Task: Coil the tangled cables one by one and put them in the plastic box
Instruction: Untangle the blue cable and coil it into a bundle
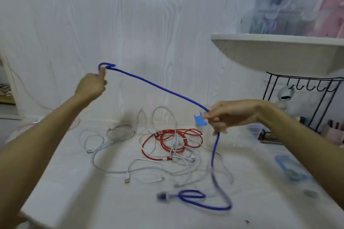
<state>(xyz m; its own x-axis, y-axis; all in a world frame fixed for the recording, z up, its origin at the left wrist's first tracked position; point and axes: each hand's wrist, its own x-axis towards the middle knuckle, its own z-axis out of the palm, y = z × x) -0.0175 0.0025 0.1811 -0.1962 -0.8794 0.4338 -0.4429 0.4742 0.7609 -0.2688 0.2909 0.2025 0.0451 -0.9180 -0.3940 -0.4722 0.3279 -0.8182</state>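
A blue braided cable stretches through the air between both hands. My left hand, raised at upper left, pinches its bent end. Lower and to the right, my right hand grips the cable further along. From there it hangs down to the white table, where its tail and plug lie in a loop near the front. Behind it lies a tangle: a red cable among several white and grey cables. A clear plastic box sits at the right, partly hidden by my right wrist.
A blue clip stands behind the tangle. A blue-edged lid lies at right by my forearm. A black wire rack with hooks stands at back right under a white shelf carrying a box. The wall is close behind.
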